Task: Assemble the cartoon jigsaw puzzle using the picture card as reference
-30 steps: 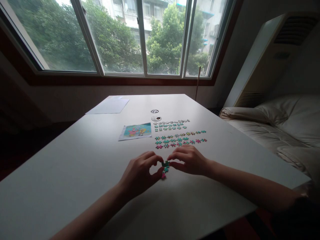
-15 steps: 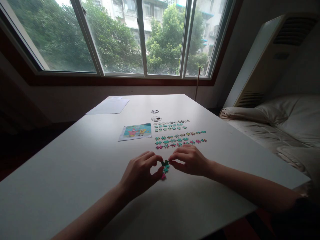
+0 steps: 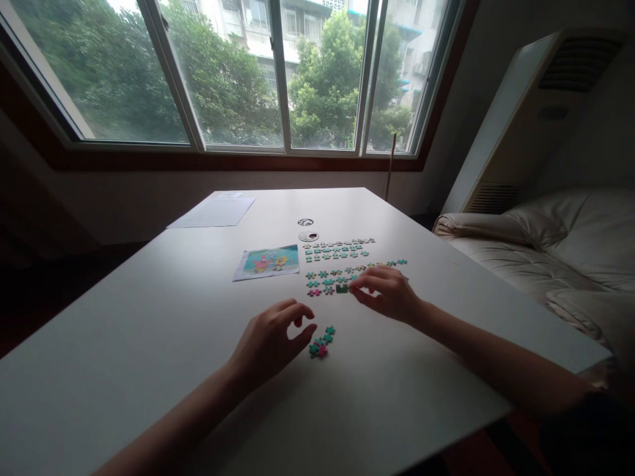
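Between the thumb and finger of my right hand [image 3: 384, 291] is a green puzzle piece [image 3: 342, 289], held over the nearest row of laid-out puzzle pieces [image 3: 314, 292]. That hand covers part of the rows' right side. My left hand [image 3: 272, 334] hovers above the table with thumb and fingers apart, holding nothing. Just right of its fingertips lies a small pile of teal and pink puzzle pieces [image 3: 322, 344]. A picture sheet with colourful cartoon figures [image 3: 270, 261] lies left of the rows.
The white table [image 3: 124, 370] carries pale papers [image 3: 213, 213] at its far left corner. Two small round items [image 3: 308, 237] lie beyond the rows. A pale sofa [image 3: 501, 248] stands to the right, and a window [image 3: 238, 79] is behind the table.
My right hand has carried the green puzzle piece away from my left hand, forward and slightly right to the rows. My left hand has let go of it, uncovering more of the pile.
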{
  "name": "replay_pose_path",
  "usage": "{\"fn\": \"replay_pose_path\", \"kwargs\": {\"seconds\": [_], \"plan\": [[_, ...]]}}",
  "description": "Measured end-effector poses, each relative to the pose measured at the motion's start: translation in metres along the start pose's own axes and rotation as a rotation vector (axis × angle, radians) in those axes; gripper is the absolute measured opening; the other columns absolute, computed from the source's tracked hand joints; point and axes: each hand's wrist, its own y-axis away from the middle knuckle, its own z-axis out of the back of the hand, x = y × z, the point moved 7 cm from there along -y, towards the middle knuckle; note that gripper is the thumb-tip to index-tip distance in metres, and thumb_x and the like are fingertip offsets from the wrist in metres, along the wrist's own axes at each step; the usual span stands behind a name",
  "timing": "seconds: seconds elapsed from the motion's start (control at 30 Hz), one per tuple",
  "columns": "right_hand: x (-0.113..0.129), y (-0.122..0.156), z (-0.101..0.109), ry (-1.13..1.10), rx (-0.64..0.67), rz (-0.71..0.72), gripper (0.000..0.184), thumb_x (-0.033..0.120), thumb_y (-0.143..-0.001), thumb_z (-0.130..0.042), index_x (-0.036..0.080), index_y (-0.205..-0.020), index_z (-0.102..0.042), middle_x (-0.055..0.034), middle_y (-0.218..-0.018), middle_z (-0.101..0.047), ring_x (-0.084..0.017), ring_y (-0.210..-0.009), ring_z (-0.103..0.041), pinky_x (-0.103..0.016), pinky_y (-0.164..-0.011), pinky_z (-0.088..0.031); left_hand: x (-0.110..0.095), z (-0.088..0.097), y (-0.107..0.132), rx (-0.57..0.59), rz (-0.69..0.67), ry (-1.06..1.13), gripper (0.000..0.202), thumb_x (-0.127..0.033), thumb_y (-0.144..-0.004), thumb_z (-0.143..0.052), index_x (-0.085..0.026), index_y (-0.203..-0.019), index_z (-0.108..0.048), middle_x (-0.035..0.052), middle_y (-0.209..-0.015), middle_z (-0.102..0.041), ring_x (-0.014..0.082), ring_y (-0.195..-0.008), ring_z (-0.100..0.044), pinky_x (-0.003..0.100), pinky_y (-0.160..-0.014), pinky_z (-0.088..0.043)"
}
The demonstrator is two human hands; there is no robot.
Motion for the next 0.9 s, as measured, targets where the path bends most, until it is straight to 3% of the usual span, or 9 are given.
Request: {"fn": "replay_pose_path", "kwargs": {"seconds": [0.17,0.33,0.43,0.67,0.9], "plan": [[-0.023,0.002,0.012,0.072,-0.074,-0.055,0.012,0.024,-0.083,-0.058,0.017,-0.078,-0.066,-0.0006,-0.071,-0.068,-0.007,-0.054,-0.053,-0.022,-0.060,-0.042,0.012,-0.008,0.001,0.044,-0.002,0.016,0.013,-0.021,-0.082,-0.049,-0.020,-0.078,-0.061,-0.0010,-0.070,-0.057,0.0104,-0.056,-0.048,0.021,-0.054,-0.037],[-0.034,0.001,0.014,0.070,-0.031,-0.110,0.014,0.027,-0.084,-0.057,0.018,-0.079,-0.067,-0.0010,-0.073,-0.067,-0.007,-0.054,-0.053,-0.021,-0.059,-0.042,0.017,-0.014,0.002,0.042,0.002,0.038,0.013,-0.018,-0.082,-0.047,-0.019,-0.077,-0.060,-0.0021,-0.066,-0.056,0.0093,-0.053,-0.047,0.019,-0.052,-0.037],[-0.067,0.002,0.013,0.070,0.054,-0.238,0.017,0.030,-0.084,-0.056,0.018,-0.081,-0.068,-0.0024,-0.079,-0.067,-0.007,-0.054,-0.054,-0.021,-0.058,-0.042,0.016,-0.014,0.002,0.037,0.007,0.042,0.013,-0.018,-0.082,-0.047,-0.018,-0.077,-0.059,-0.0018,-0.066,-0.056,0.0094,-0.054,-0.047,0.019,-0.052,-0.037],[-0.177,0.029,-0.006,0.128,0.359,-0.610,0.020,0.034,-0.078,-0.059,0.019,-0.083,-0.070,-0.0034,-0.080,-0.068,-0.013,-0.065,-0.058,-0.025,-0.066,-0.044,0.015,-0.015,0.001,0.048,0.011,0.041,0.015,-0.021,-0.083,-0.046,-0.018,-0.076,-0.059,-0.0020,-0.066,-0.055,0.0087,-0.051,-0.046,0.019,-0.052,-0.037],[-0.212,0.044,-0.027,0.108,0.474,-0.706,0.021,0.034,-0.076,-0.060,0.018,-0.083,-0.071,-0.0030,-0.078,-0.070,-0.013,-0.068,-0.061,-0.023,-0.064,-0.043,0.014,-0.014,0.001,0.058,0.017,0.038,0.015,-0.021,-0.082,-0.046,-0.018,-0.075,-0.059,-0.0016,-0.066,-0.056,0.0093,-0.051,-0.047,0.019,-0.052,-0.037]]}}
